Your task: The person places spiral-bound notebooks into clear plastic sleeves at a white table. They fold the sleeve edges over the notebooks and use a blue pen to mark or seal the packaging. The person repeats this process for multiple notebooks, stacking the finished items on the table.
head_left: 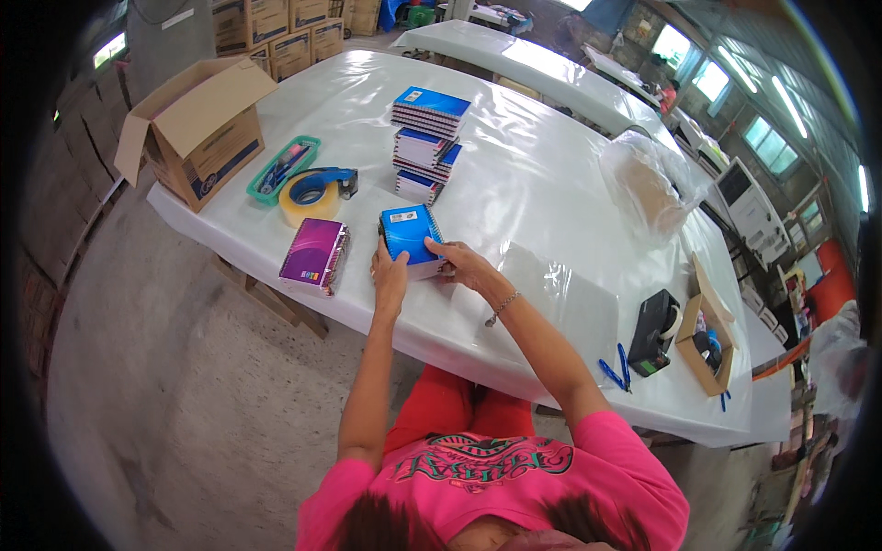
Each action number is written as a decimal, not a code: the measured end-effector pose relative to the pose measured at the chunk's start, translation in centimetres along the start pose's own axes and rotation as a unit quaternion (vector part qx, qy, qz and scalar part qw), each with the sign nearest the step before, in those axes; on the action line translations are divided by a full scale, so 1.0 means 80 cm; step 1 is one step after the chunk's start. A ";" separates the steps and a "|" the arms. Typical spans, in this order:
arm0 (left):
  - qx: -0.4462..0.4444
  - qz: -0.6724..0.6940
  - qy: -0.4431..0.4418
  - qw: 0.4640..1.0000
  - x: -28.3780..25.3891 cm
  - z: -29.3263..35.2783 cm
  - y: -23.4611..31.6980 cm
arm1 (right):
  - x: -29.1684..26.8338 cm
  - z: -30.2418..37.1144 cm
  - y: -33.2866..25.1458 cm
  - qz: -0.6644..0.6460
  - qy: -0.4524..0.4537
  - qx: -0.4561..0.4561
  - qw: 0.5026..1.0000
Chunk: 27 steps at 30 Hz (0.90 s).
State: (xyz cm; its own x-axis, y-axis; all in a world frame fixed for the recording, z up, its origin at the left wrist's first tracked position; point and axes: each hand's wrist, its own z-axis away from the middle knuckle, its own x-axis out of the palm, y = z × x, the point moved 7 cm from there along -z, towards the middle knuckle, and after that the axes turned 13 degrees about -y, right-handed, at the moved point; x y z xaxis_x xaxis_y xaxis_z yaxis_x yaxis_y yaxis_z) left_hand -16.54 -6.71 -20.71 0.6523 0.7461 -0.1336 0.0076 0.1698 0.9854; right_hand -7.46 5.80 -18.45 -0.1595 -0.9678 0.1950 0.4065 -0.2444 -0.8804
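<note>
A small stack of blue spiral notebooks (411,230) is gripped from both sides between my two hands, close to the table's front edge. My left hand (390,274) presses on its left side, thumb on the near edge of the cover. My right hand (464,264) wraps its near right corner, with the thumb on top. Just left of it lies a stack of purple spiral notebooks (313,253), apparently in clear wrap. Behind rises a taller, staggered pile of blue spiral notebooks (430,115). A clear plastic sheet (560,298) lies flat to the right.
Left on the white-covered table (533,165) are an open carton (207,147), a green tray (283,170) and a tape gun (312,195). At right stand a black tape dispenser (654,335), blue snips (617,370), a small box (707,344) and plastic bags (652,184).
</note>
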 end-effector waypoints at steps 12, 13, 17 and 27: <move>0.089 0.274 -0.124 0.950 0.098 0.098 0.055 | -0.023 0.181 0.010 0.023 0.149 -0.199 0.968; 0.082 0.256 -0.112 0.957 0.111 0.107 0.067 | -0.028 0.206 0.014 0.019 0.154 -0.223 0.962; 0.110 0.278 -0.366 0.881 0.195 0.130 0.115 | -0.064 0.301 0.043 0.022 0.200 -0.310 0.929; 0.184 0.154 -0.394 0.887 0.322 0.171 0.083 | -0.129 0.342 0.130 0.000 0.313 -0.324 0.893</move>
State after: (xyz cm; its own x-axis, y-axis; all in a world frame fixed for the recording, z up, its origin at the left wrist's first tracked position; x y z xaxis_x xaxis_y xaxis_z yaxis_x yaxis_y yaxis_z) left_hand 10.72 4.81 -16.17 0.9927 0.0152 0.1200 -0.1102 -0.2946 0.9492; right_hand 22.99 11.57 -17.76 -0.7139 -0.6938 0.0948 -0.1681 0.0384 -0.9850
